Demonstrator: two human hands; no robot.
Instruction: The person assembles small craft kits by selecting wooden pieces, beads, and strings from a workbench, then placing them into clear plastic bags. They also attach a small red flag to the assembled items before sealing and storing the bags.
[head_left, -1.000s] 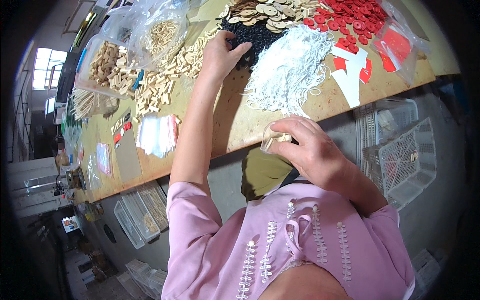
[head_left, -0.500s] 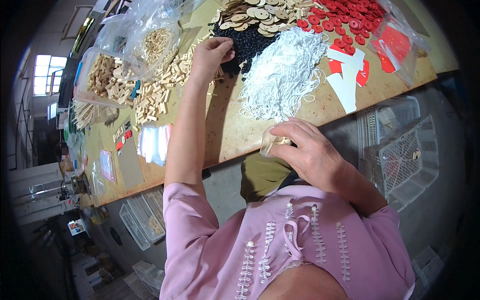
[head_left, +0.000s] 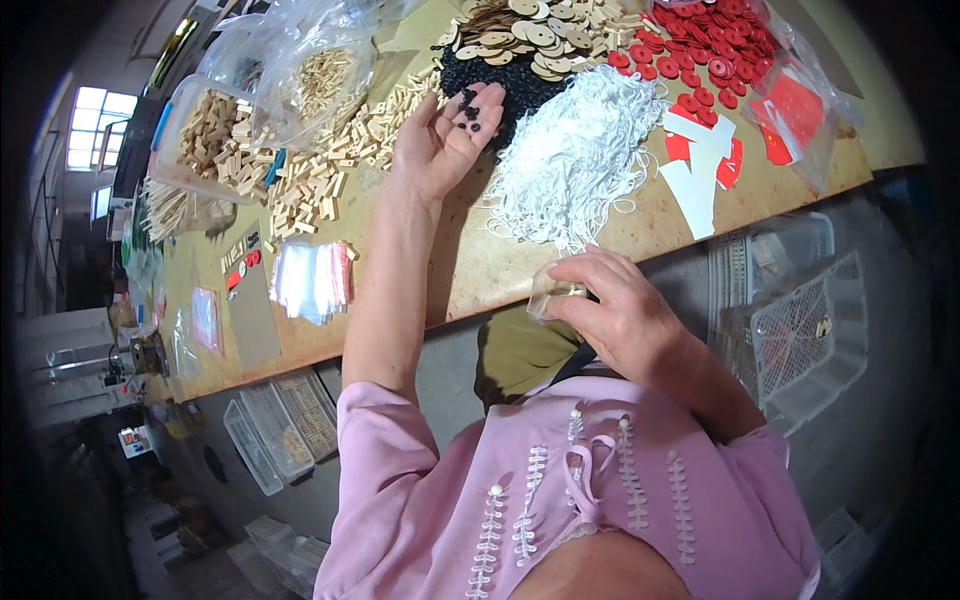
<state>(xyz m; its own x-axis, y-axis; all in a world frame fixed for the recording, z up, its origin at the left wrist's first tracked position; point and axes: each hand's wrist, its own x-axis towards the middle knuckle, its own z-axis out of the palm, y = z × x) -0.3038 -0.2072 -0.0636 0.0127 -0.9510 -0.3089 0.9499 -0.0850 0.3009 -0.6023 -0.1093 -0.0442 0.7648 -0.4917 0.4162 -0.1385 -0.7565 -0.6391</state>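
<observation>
My left hand (head_left: 448, 140) is turned palm up beside the heap of small black beads (head_left: 500, 82). Several loose black beads (head_left: 470, 112) rest on its uncurled fingers. At the table's near edge, my right hand (head_left: 612, 300) pinches a small clear plastic bag (head_left: 545, 292) between thumb and fingers. Pale wooden pieces show inside that bag, partly hidden by the fingers. Between the two hands lies a tangled pile of white string (head_left: 575, 155). To the left of my left hand, small wooden blocks (head_left: 305, 195) are scattered in a loose heap.
Round wooden discs (head_left: 525, 35) and red discs (head_left: 705, 45) are piled at the back. White card strips (head_left: 697, 175) lie at right. A clear tub (head_left: 205, 150) of blocks stands at left, near stacked clear bags (head_left: 308, 280). Plastic baskets (head_left: 810, 330) sit below the table.
My left hand has turned from a downward pinch at the bead heap to palm up, with black beads now showing on it. My right hand still holds the bag in about the same place.
</observation>
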